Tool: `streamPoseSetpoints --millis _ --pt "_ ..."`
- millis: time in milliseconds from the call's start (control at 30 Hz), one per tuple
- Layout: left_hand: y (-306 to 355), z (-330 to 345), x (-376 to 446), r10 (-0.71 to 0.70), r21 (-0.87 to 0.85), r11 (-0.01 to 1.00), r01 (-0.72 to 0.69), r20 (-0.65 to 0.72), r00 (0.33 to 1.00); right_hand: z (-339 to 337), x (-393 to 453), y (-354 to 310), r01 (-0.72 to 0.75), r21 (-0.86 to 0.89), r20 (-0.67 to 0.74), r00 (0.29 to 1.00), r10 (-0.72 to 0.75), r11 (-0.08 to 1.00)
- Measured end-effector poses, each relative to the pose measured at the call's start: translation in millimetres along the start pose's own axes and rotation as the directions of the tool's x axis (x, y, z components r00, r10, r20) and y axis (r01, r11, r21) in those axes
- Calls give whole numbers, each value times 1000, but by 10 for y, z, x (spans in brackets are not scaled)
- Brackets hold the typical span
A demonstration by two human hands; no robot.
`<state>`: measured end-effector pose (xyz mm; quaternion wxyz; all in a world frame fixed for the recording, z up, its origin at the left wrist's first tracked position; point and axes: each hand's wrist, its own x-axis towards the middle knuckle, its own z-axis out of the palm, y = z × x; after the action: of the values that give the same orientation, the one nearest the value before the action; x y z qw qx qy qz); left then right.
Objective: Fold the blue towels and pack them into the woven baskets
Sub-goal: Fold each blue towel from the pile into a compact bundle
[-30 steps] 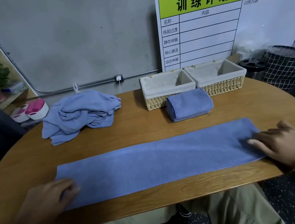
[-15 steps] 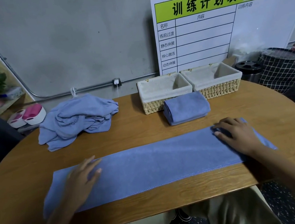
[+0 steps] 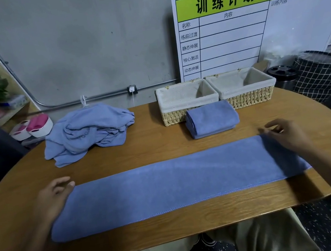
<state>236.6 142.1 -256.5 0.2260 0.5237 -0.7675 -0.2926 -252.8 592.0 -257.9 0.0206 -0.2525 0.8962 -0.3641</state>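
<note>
Left hand (image 3: 53,197) curled; right hand (image 3: 285,135) seemingly pinching.
</note>
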Motion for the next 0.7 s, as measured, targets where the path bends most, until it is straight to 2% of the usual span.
streamPoseSetpoints --millis 100,333,433,567,700 --pt "43 19 19 -29 -67 997 29 -10 1000 4 37 6 -4 68 0 1000 4 998" --pt "7 15 16 -3 -26 1000 0 -142 990 -67 111 68 -23 163 -61 998 34 986" --pt "-40 44 71 1 -9 1000 -3 -162 987 -71 182 87 -6 138 -84 996 18 990" --pt "33 55 162 12 -12 1000 -14 -124 992 19 266 82 31 60 -70 997 -27 998" --pt "104 62 148 28 47 999 -24 -71 997 105 303 169 1 -6 -113 994 -2 1000"
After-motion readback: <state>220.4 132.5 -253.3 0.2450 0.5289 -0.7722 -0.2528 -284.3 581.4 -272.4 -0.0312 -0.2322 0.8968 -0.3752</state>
